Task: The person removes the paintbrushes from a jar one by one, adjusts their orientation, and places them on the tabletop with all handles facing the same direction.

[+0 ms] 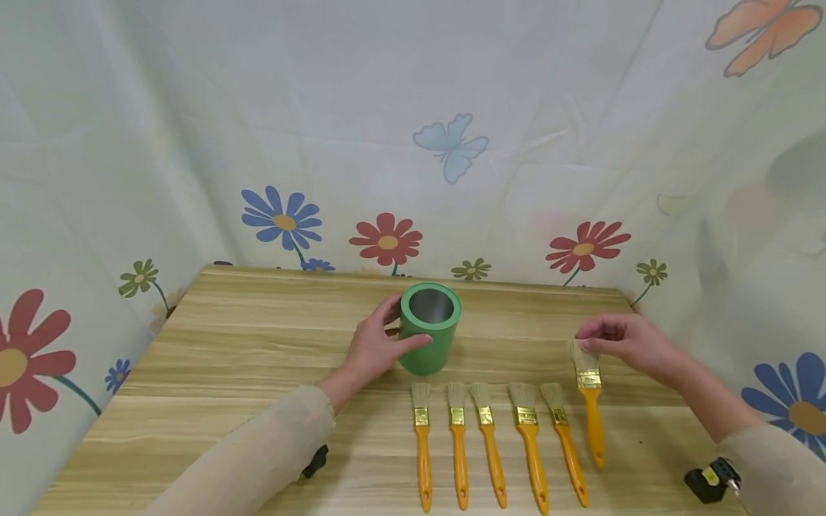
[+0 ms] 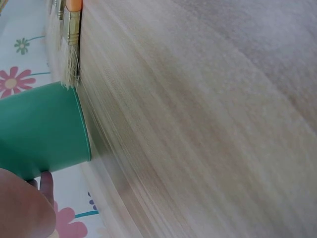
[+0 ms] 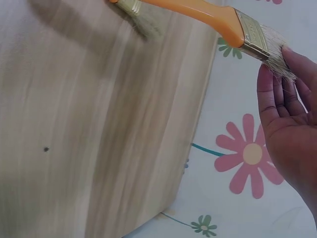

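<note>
My left hand [image 1: 376, 344] grips a green cylindrical can [image 1: 427, 352] from its left side, thumb across the front. The can stands upright on the table with its dark inside visible; its side [image 2: 44, 129] fills the left of the left wrist view. At the right, my right hand [image 1: 639, 344] pinches a paintbrush [image 1: 590, 401] by the bristle tips, its orange handle hanging toward me. In the right wrist view the thumb and fingers meet at the pale bristles [image 3: 280, 57], and the brush appears raised off the wood.
Several orange-handled paintbrushes [image 1: 492, 444] lie in a row at the table's front, bristles pointing away from me. The wooden table [image 1: 258, 337] ends at a pale curtain [image 1: 348, 143] printed with flowers and butterflies.
</note>
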`<control>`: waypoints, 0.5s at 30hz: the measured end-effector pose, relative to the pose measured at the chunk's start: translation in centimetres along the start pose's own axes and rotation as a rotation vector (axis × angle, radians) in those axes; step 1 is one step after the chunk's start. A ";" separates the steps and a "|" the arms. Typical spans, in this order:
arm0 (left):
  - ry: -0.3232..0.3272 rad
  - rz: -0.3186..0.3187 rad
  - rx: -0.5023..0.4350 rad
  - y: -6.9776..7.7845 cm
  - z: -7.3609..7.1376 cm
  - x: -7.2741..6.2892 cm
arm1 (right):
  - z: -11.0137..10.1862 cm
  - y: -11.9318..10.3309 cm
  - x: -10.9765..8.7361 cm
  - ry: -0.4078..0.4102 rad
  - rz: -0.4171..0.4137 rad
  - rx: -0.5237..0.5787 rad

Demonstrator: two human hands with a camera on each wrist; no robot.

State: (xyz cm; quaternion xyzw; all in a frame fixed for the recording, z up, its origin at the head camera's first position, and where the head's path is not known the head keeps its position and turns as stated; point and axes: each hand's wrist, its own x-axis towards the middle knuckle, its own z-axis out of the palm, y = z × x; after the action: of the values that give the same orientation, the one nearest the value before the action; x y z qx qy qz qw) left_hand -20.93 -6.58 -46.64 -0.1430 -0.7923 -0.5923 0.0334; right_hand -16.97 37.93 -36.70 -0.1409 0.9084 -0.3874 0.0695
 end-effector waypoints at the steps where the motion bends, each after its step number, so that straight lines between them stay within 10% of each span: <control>1: 0.001 0.000 -0.002 0.0 0.0 0.0 | 0.0 0.2 0.0 -0.005 -0.004 -0.001; 8: -0.003 0.005 -0.003 0.1 -0.1 0.0 | 0.6 2.2 -0.3 -0.051 -0.101 0.059; 15: 0.001 0.003 0.002 0.1 -0.1 -0.1 | 1.4 3.7 -0.4 -0.081 -0.013 0.040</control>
State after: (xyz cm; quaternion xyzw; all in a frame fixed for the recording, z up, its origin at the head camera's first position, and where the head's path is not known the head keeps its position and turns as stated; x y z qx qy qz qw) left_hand -20.86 -6.70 -46.55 -0.1440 -0.7927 -0.5914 0.0348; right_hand -17.05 39.54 -40.36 -0.1611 0.8960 -0.3998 0.1063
